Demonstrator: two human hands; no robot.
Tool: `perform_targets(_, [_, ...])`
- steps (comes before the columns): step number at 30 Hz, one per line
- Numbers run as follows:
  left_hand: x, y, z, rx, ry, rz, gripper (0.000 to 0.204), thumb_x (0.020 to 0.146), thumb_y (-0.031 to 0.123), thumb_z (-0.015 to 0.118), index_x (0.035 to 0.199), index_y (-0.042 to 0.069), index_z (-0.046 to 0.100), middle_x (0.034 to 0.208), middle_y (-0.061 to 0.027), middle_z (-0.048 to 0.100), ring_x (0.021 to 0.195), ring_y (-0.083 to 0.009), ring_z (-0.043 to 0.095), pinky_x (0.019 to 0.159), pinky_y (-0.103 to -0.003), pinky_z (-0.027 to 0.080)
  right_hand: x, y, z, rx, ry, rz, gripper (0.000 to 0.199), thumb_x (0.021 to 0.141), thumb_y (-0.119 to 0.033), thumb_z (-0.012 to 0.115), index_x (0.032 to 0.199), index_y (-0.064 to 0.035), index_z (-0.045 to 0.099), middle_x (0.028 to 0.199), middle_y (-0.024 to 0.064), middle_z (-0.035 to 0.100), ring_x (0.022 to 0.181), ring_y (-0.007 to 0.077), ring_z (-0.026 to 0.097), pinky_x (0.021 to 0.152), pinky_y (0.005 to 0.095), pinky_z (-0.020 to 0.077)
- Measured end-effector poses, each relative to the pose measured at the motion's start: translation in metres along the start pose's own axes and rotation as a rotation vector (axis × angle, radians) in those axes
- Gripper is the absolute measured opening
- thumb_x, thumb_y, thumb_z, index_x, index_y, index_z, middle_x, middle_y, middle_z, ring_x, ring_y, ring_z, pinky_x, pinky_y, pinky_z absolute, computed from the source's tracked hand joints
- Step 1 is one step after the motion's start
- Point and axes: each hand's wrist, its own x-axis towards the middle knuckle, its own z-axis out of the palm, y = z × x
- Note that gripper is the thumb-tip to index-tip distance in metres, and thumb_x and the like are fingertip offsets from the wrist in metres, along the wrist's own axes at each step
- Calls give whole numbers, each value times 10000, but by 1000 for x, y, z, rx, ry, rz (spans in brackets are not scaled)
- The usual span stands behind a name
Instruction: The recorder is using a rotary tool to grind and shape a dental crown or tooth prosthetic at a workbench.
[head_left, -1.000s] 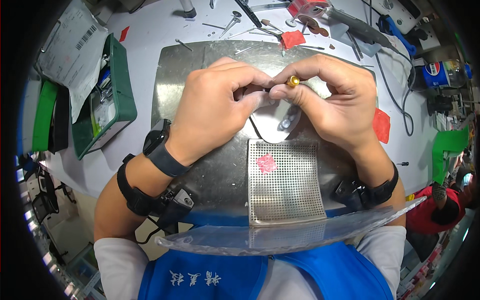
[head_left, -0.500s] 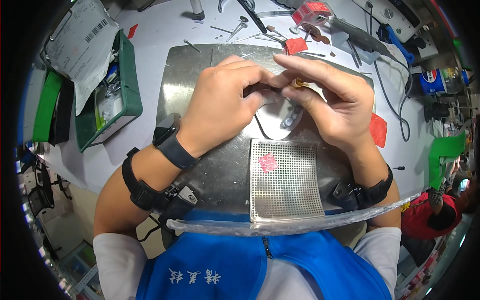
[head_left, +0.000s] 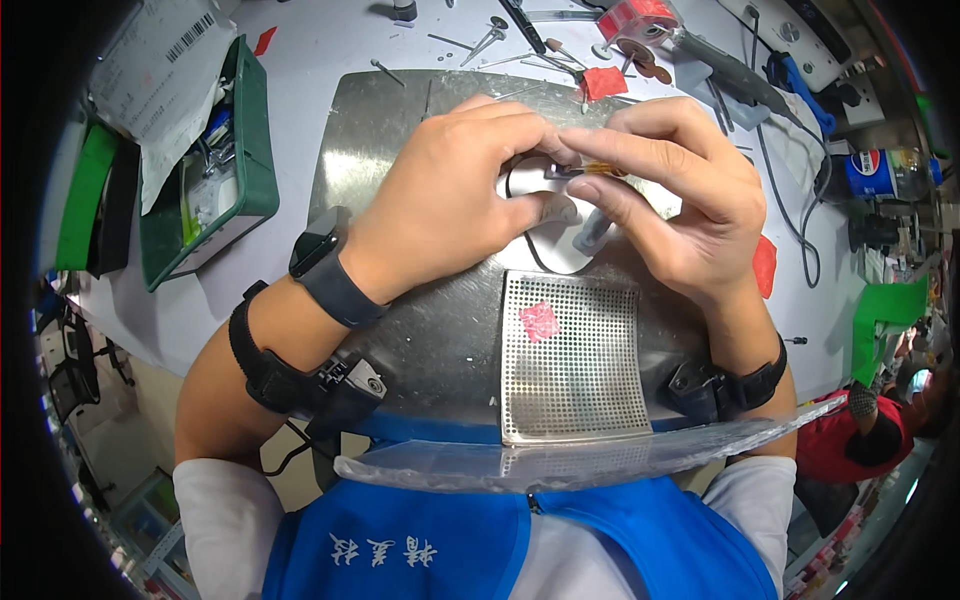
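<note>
Both hands met over the metal plate (head_left: 400,130), fingertips pinched on a small brass part (head_left: 597,170) w/ a thin dark wire (head_left: 520,185) running from it. Left hand (head_left: 450,200) curled nearly closed on the wire end; right hand (head_left: 680,200) gripped the part btwn thumb and forefinger. Fitting looked mid-way, not finished; perforated grid (head_left: 575,360) w/ pink scrap (head_left: 540,322) sat untouched nearer the body. Vs. 1 s ago: hands sat a bit further from the body, the part mostly hidden by fingers.
</note>
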Motion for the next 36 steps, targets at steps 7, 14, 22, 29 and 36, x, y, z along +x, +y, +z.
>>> perform_targets(7, [-2,5,0,-13,-22,1,306,727,43,765,1019,40,672,932,-83,658,825,-227,623,686,-310,492,-1,9,3,172,-31,-32,431,681,111,722,1077,-59,745,888,90,723,764,186,669,677,268,534])
perform_targets(14, [-3,0,3,4,-28,13,310,720,50,770,1009,37,659,943,-82,657,870,-239,625,736,-316,493,-2,7,5,176,24,58,383,682,100,689,1033,-40,751,868,98,725,741,187,680,682,266,543])
perform_targets(22, [-2,5,2,20,-32,-10,306,727,46,764,1005,8,642,971,-92,659,892,-255,627,733,-324,494,0,3,-3,150,-38,103,311,733,125,621,1019,44,715,905,149,716,820,215,678,753,301,522])
perform_targets(29, [-3,0,7,9,27,76,355,738,60,763,1075,30,655,943,-77,646,831,-233,593,677,-311,477,2,-2,-7,44,-129,51,283,744,118,631,1003,38,713,891,142,715,814,215,682,753,294,520])
perform_targets(36, [-2,8,4,8,-29,-40,453,737,61,757,1170,47,626,1013,-112,680,956,-317,609,851,-391,495,1,7,2,87,29,68,266,701,19,652,943,-48,736,836,85,718,731,205,670,690,291,532])
